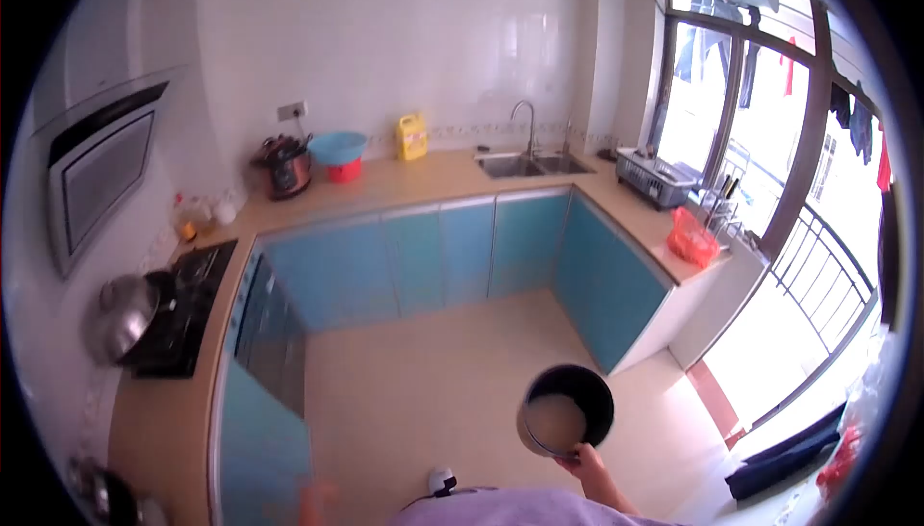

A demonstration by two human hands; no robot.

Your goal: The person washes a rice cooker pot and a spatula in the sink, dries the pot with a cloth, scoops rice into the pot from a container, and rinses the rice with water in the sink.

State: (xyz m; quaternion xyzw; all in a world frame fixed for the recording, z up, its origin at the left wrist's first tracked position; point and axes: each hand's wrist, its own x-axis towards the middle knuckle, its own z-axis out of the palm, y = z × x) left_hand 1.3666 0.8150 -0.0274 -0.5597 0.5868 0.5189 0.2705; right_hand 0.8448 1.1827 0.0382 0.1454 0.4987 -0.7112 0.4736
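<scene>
My right hand [589, 468] grips the near rim of a round black pot [597, 399], held out over the tiled floor at the bottom of the view. The pot's inside shows a pale, cloudy content. A faint blurred patch at the bottom edge looks like my left hand [314, 504], close to the blue cabinet front; nothing is visibly in it and its fingers cannot be made out. My lilac sleeve or shirt [520, 509] fills the bottom middle.
An L-shaped counter [423, 179] with blue cabinets runs around the room. It carries a sink with tap [527, 162], yellow jug [411, 136], blue basin [338, 148], rice cooker [286, 170], dish rack [654, 178] and red bag [693, 237]. A gas hob with pot lid [125, 314] is at left; window at right.
</scene>
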